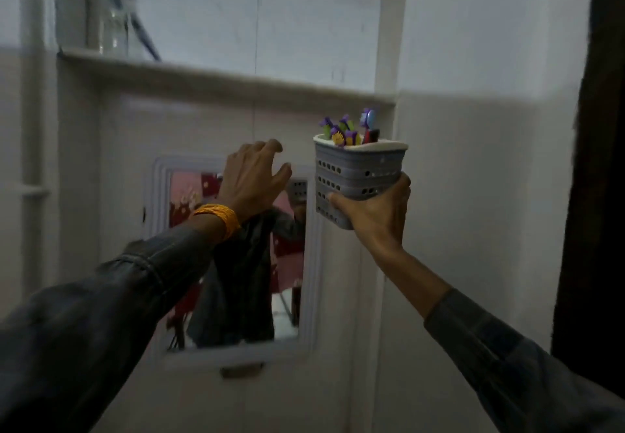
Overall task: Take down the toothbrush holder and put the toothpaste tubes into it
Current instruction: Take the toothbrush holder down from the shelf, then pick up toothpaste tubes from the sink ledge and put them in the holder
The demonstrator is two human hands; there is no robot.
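Observation:
A grey perforated toothbrush holder (355, 172) with a white rim is held up in front of the white wall, right of centre. Several colourful toothbrushes (348, 130) stick out of its top. My right hand (378, 213) grips the holder from below and around its lower half. To its left, my left hand (253, 179) is raised with fingers spread and holds nothing; an orange bangle circles that wrist. No toothpaste tubes are in view.
A white-framed mirror (314, 263) hangs on the wall behind my left arm. Above runs a white shelf (220, 77) with a clear glass jar (111, 16) at its left end. A dark door edge (595, 162) stands at the far right.

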